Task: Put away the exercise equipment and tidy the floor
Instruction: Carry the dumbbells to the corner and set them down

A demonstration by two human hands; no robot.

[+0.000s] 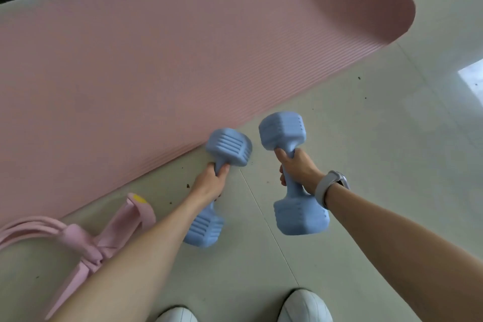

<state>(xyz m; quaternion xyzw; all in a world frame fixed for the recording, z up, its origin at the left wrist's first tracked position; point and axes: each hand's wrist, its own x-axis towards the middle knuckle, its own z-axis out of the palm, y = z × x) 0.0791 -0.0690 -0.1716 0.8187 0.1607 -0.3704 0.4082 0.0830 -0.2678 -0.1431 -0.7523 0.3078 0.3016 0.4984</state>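
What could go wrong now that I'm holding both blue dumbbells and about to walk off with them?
The pink resistance band lies loose on the floor beside your left shoe; a foot could catch in its straps. The pink mat is unrolled just ahead, and its edge might trip you. Your left hand and right hand each grip a dumbbell, so neither could break a fall.

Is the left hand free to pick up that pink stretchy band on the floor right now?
Probably not as things stand. The left hand is wrapped round a blue dumbbell, so it has no spare grip. The pink band lies uncovered just beside that forearm; nothing else blocks it.
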